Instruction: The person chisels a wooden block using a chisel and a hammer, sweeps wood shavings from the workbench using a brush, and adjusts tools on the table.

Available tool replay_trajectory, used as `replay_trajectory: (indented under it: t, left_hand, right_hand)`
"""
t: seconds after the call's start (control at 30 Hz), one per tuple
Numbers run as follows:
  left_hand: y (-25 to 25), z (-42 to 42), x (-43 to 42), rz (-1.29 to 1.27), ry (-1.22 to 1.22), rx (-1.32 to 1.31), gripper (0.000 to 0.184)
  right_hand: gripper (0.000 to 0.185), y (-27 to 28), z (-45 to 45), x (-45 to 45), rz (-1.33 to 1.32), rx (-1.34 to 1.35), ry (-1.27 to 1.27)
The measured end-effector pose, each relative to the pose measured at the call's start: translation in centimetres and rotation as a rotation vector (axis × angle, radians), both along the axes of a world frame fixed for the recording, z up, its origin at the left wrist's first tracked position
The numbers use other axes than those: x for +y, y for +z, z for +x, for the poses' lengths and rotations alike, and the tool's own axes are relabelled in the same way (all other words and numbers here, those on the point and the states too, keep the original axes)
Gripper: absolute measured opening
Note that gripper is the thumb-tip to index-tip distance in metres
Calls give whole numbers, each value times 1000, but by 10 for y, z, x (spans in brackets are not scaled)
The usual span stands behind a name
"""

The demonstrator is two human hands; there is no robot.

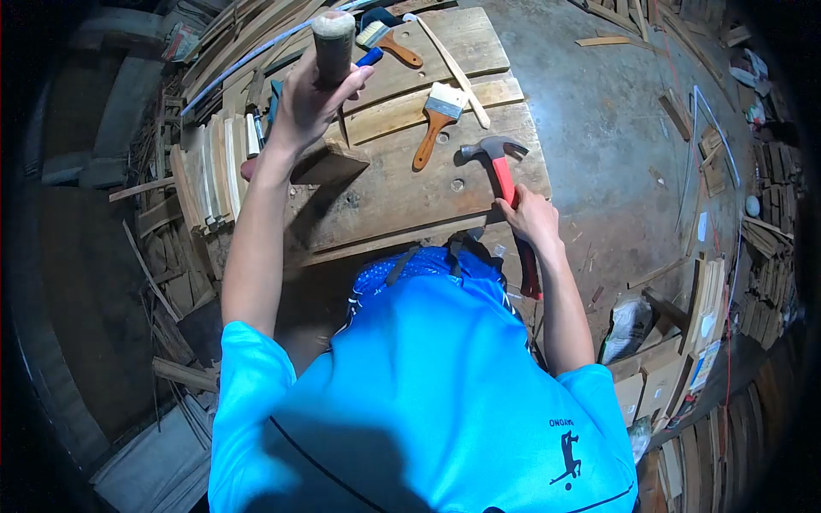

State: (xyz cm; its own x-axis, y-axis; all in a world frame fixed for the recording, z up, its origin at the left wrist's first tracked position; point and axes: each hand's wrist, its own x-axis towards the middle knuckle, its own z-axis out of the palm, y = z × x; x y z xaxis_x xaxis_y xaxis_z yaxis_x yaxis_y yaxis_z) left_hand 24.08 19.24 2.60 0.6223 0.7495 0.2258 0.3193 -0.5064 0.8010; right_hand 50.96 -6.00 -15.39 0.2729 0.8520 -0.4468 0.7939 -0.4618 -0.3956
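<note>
My left hand (301,107) is raised over the left part of the wooden workbench (393,197). Its fingers wrap round a thick cylindrical handle (333,50) with a pale, worn end pointing up at me; the lower end is hidden. Below that hand a wooden block (333,166) sits on the bench. Near the bench's right edge, my right hand (534,217) is closed round the red and black handle of a claw hammer (503,175). The hammer's head points away from me, over the benchtop.
Two paintbrushes, one nearer (438,121) and one farther (392,45), lie on the bench beside a thin wooden stick (453,73). Stacked wood strips (214,171) line the left side. Scattered wood pieces lie on the concrete floor (599,128) to the right.
</note>
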Motion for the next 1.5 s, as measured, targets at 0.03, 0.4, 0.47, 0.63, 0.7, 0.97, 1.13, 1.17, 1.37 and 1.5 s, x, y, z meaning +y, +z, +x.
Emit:
replay_trajectory:
  t: [0.03, 0.4, 0.47, 0.63, 0.7, 0.97, 1.13, 1.17, 1.37, 1.5]
  left_hand:
    - [4, -1, -3, 15, 0, 1, 26]
    - [-6, -22, -19, 4, 27, -30, 20]
    - [-10, -27, -19, 108, 17, 0, 21]
    - [-19, -34, -26, -69, 44, -18, 19]
    - [-19, -34, -27, -54, 50, -18, 18]
    - [-18, -26, -18, 194, -21, 70, 29]
    - [-17, -22, -13, 209, -12, 66, 27]
    - [-17, -22, -13, 198, -7, 52, 26]
    - [-12, -28, -17, 114, 49, 5, 22]
    - [-23, -38, -19, 34, 89, -56, 23]
  right_hand:
    - [50, 0, 0, -1, -1, 0, 1]
    - [50, -2, 0, 1, 16, -25, 19]
    - [50, -1, -1, 2, 3, -27, 14]
    - [50, -3, -2, 2, 11, -35, 12]
    - [49, -5, -4, -1, 40, -46, 11]
    - [41, -2, -3, -12, 205, 264, -166]
    - [33, 61, -9, -7, 318, 349, -144]
    - [33, 78, -12, -5, 335, 342, -130]
    - [31, 140, -18, 1, 459, 409, -89]
    - [28, 180, -21, 6, 509, 320, -19]
